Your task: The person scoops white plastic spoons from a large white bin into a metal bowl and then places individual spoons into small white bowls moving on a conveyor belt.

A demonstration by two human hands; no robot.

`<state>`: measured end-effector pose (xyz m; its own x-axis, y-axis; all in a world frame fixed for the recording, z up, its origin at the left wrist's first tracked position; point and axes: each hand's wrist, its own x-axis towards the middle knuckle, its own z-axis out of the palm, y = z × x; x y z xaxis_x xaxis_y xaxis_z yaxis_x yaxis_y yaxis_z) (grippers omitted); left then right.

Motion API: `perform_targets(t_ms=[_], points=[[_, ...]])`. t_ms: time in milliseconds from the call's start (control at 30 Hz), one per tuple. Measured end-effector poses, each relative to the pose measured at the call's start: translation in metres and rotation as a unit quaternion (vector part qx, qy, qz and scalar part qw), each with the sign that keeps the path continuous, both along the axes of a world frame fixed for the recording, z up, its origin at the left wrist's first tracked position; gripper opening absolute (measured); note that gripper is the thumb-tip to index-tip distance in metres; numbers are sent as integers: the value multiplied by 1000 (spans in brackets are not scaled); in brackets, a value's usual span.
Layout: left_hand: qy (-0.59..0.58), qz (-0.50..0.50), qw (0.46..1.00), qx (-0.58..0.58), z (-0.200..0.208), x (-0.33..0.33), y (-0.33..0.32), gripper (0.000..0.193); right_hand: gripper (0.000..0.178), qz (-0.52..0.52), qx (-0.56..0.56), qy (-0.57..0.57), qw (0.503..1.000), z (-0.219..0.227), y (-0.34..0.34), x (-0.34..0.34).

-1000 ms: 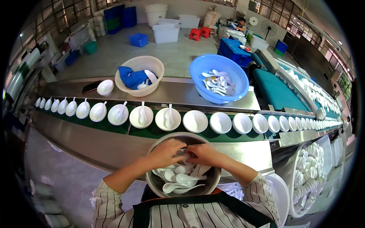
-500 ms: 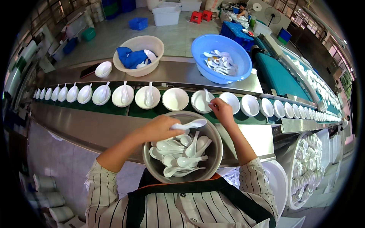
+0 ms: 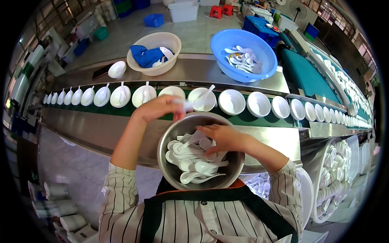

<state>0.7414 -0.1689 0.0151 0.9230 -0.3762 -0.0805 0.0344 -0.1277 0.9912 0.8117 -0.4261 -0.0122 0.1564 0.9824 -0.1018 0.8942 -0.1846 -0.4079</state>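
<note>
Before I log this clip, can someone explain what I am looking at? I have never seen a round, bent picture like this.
The view comes from a fisheye camera worn on a person's head, looking down, so straight edges curve. No machine arm here: two bare hands in striped sleeves. In front runs a green belt carrying a row of white bowls, those to the left with a spoon in them. Close to the body sits a metal bowl full of white spoons. The right hand reaches into it, touching spoons. The left hand holds a spoon above the belt. Behind the belt stand a blue basin with more spoons and a beige basin with a blue cloth.
</note>
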Motion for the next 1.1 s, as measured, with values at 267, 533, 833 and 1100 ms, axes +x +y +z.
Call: perform_targets(t_ms=[267,533,833,1100], points=[[-208,418,699,542,-140,32,56,38,33,72,-18,16,997,-6,12,-7],[-181,278,915,230,-25,-12,-33,21,30,-302,236,246,890,28,9,71],[-263,-70,882,384,-57,-54,-76,22,37,-418,80,244,871,-42,-1,124],[-190,-90,885,415,-56,-51,-76,22,26,-469,464,128,741,-50,-16,129]])
